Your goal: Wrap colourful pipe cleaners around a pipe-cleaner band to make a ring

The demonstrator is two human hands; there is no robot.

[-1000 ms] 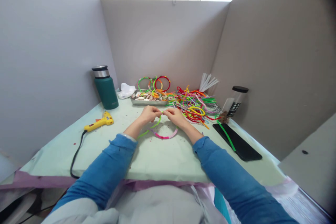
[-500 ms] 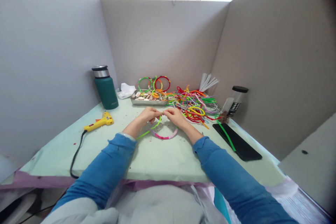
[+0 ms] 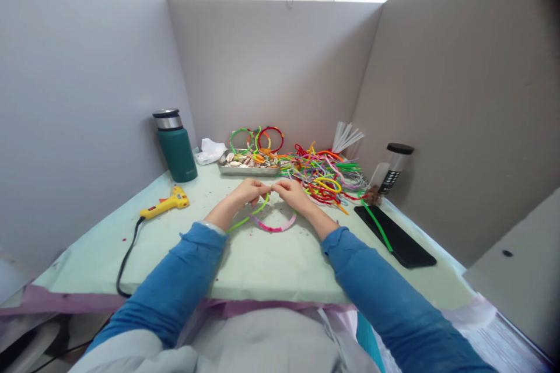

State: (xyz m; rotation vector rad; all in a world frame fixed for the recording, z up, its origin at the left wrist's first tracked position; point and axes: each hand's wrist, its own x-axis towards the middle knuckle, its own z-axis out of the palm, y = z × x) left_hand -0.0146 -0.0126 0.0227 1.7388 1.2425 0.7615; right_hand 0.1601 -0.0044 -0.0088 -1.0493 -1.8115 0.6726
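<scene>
My left hand and my right hand meet fingertip to fingertip over the middle of the table, both pinched closed. Between them is the top of a ring wrapped in pink and lilac fuzzy pipe cleaner; its lower curve hangs toward me. A yellow-green pipe cleaner runs from the pinched fingers down past my left wrist. The exact spot where it meets the ring is hidden by my fingers.
A yellow glue gun and green bottle stand left. Behind my hands are a metal tray of shells, finished rings and heaped pipe cleaners. A black phone-like slab and clear jar are at right.
</scene>
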